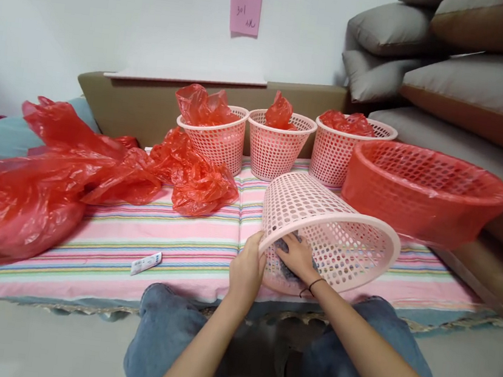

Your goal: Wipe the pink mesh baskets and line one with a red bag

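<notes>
A pink perforated basket (321,221) lies tilted on its side at the near edge of the striped cloth (180,247), mouth facing me. My left hand (247,270) is closed on the basket's rim at its left side. Reaching inside the basket, my right hand (299,257) has its fingers pressed on a dark grey cloth (285,270) against the inner wall. A thin black band circles my right wrist. Most of the grey cloth is hidden behind the mesh and my hand.
Three upright pink baskets (277,149) with red bags in them stand at the back. A large basket lined with red plastic (420,191) lies to the right. Loose red bags (41,187) pile up on the left. A small white tube (146,263) lies near the front. Grey cushions (475,87) are stacked at the far right.
</notes>
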`<state>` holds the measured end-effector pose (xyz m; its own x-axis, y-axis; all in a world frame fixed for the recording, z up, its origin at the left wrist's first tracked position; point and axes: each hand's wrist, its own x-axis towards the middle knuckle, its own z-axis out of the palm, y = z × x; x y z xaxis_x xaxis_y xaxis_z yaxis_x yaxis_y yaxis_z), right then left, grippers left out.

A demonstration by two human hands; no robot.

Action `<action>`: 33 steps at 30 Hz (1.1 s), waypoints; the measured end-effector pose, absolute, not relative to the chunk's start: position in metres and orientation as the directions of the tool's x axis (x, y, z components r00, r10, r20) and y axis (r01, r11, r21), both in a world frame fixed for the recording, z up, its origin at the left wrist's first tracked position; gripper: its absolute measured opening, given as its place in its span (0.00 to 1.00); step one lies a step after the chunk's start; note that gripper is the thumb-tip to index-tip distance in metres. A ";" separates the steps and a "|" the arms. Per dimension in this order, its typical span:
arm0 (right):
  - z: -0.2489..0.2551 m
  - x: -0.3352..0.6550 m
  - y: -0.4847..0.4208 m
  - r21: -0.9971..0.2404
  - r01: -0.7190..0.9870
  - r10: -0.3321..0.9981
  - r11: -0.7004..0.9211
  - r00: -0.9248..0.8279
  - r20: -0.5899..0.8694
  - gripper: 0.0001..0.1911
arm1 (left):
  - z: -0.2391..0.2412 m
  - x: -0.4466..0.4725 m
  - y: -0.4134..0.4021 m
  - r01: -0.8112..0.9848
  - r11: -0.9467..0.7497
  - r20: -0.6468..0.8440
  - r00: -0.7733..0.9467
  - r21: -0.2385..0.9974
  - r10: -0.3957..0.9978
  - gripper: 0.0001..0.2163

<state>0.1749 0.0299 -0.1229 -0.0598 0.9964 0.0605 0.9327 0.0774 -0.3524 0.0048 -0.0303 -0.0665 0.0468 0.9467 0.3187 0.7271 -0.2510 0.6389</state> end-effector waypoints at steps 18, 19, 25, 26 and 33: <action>-0.110 0.161 -0.051 -0.306 0.933 0.982 -0.191 0.181 -0.060 0.33 | -0.052 0.008 -0.046 0.798 -0.132 0.209 0.008 0.588 0.978 0.19; -0.109 0.161 -0.050 -0.312 0.931 0.982 -0.189 0.179 -0.061 0.33 | -0.052 0.008 -0.046 0.800 -0.130 0.206 0.008 0.586 0.979 0.19; -0.118 0.166 -0.051 -0.475 0.873 0.991 -0.114 0.133 0.006 0.33 | -0.047 0.011 -0.053 0.805 -0.140 0.202 0.026 0.577 0.979 0.19; -0.120 0.168 -0.052 -0.509 0.856 0.993 -0.088 0.113 0.018 0.33 | -0.046 0.011 -0.055 0.807 -0.149 0.207 0.035 0.571 0.978 0.19; -0.106 0.189 -0.010 -0.694 0.717 0.990 0.066 0.040 0.136 0.23 | -0.040 -0.010 -0.065 0.829 -0.249 0.349 0.071 0.500 0.935 0.19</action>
